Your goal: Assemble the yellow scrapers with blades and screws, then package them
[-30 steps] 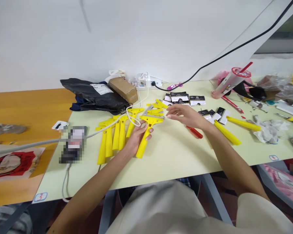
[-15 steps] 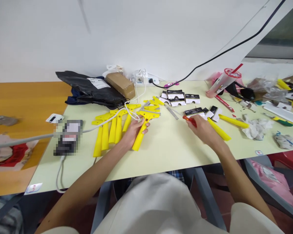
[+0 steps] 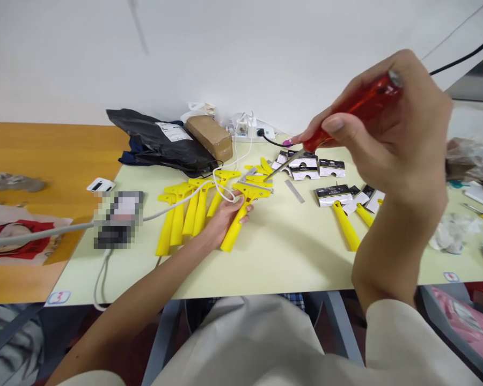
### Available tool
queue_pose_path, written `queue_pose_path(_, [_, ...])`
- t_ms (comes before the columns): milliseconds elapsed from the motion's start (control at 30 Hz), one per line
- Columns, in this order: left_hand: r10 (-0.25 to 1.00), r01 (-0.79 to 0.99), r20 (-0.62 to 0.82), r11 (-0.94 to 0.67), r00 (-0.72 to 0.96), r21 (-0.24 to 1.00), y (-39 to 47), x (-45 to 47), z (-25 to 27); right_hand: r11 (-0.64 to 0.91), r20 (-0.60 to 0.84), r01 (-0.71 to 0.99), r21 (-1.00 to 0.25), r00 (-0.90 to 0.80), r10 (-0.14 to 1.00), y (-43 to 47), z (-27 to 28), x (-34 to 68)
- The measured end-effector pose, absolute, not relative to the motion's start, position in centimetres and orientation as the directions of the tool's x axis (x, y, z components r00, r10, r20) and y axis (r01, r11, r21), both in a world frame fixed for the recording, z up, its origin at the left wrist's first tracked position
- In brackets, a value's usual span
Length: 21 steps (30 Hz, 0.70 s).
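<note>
My left hand (image 3: 224, 219) is wrapped around the neck of a yellow scraper (image 3: 234, 229), whose wide head carries a metal strip along its front. In my raised right hand (image 3: 410, 134) is a screwdriver (image 3: 356, 111) with a clear red handle. Its shaft slants down to the left, and the tip appears at the right end of the scraper's head; I cannot tell whether they touch. More yellow scrapers (image 3: 178, 221) lie side by side left of my left hand. A loose metal blade (image 3: 294, 191) rests on the table to the right of the head.
A white cable (image 3: 181, 201) crosses over the scrapers to a power strip (image 3: 265, 131) by the wall. Black-and-white cards (image 3: 332, 168) and yellow handles (image 3: 346, 228) lie at right. A black plastic bag (image 3: 145, 136), a cardboard box (image 3: 211, 138) and a blurred-out device (image 3: 121, 220) are at left.
My right hand has lifted from the table by the cards, bringing the screwdriver up with its tip toward the scraper's head. My left hand keeps its hold. The view has shifted slightly.
</note>
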<state>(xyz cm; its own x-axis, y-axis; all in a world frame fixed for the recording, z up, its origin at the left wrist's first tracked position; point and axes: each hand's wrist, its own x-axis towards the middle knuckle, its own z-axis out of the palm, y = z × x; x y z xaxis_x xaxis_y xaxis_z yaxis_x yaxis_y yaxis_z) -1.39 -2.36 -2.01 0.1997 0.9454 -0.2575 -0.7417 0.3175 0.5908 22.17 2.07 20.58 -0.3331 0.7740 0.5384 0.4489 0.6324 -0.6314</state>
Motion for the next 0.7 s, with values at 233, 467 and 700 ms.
queue_pose_path(233, [0.941, -0.736, -0.276, 0.327, 0.196, 0.592, -2.3, -1.5, -2.2, 0.674, 0.557, 0.234, -0.701, -0.410, 0.722, 3.2, 18.1, 21.2])
queue_pose_path(467, [0.932, -0.723, -0.313, 0.344, 0.184, 0.599, -2.5, -1.3, -1.6, 0.801, 0.690, 0.095, -0.591, -0.456, 0.563, 6.6, 16.4, 22.2])
queue_pose_path(700, [0.933, -0.733, -0.311, 0.339, 0.181, 0.590, -2.6, -1.3, -1.8, 0.770, 0.638, 0.153, -0.619, -0.474, 0.607, 6.1, 16.3, 22.2])
